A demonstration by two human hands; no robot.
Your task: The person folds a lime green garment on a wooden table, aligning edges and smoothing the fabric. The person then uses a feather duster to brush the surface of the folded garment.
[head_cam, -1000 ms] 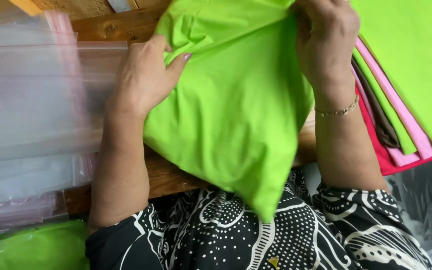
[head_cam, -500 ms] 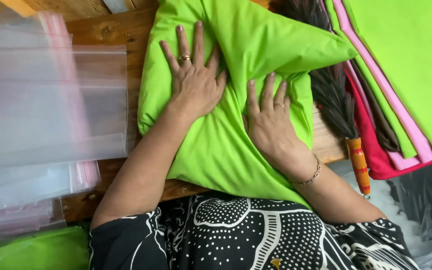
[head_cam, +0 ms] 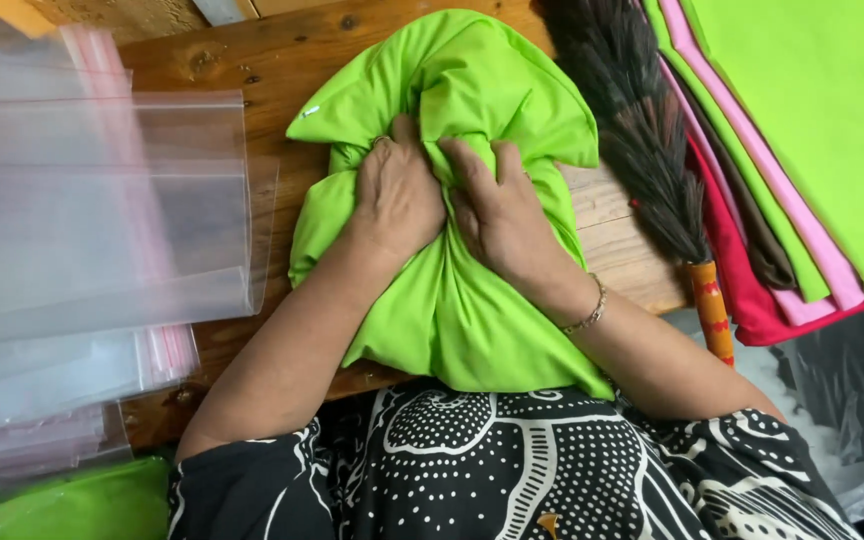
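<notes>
Lime cloth point(head_cam: 452, 300) lay bunched on the wooden table point(head_cam: 252, 70), its near edge hanging over toward the person. Left hand point(head_cam: 397, 195) and right hand point(head_cam: 497, 215) sat side by side at the cloth's middle, both with fingers curled and dug in, gripping gathered folds. Judged: done well, the squeeze wants even pressure from both sides, so the soft bulk packs down without slipping. Cloth looked smooth, matte, puffy. Left of the cloth, a stack of clear, glossy plastic bags point(head_cam: 92, 210). Right of it, a dark feathery brush point(head_cam: 632, 130) with an orange handle, then flat folded fabrics point(head_cam: 812, 150), green, pink and red.
</notes>
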